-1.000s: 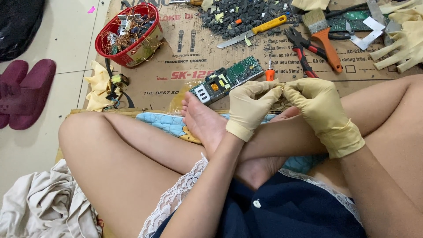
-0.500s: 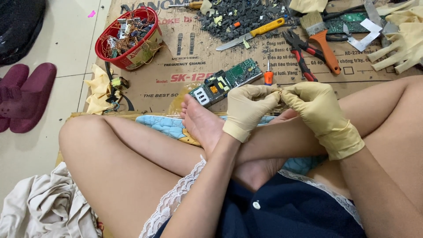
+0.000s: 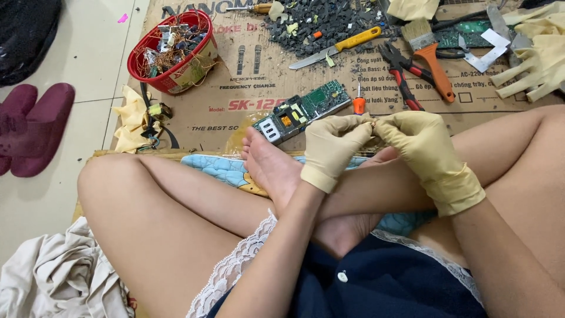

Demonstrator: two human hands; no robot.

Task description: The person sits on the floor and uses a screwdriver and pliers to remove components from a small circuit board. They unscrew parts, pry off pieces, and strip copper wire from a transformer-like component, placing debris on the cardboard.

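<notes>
both gloved hands, left (image 3: 335,147) and right (image 3: 421,144), have edged slightly up toward the circuit board (image 3: 303,111).

There are two hands, the left hand (image 3: 334,148) and the right hand (image 3: 419,143), and each one wears one yellowish glove. One green circuit board (image 3: 301,111) lies on the cardboard sheet (image 3: 247,88), and there is one such sheet. One red basket (image 3: 172,52) stands on it. I count one knife (image 3: 336,47) with a yellow handle, one paintbrush (image 3: 428,49) with an orange handle, one pair of red pliers (image 3: 401,75), and one small orange screwdriver (image 3: 359,103). One pile of dark chips (image 3: 318,21) is at the top. Two dark red slippers (image 3: 34,127) lie on the floor. One heap of spare gloves (image 3: 538,59) is at the right, and one crumpled cloth (image 3: 56,277) at the lower left.
</notes>
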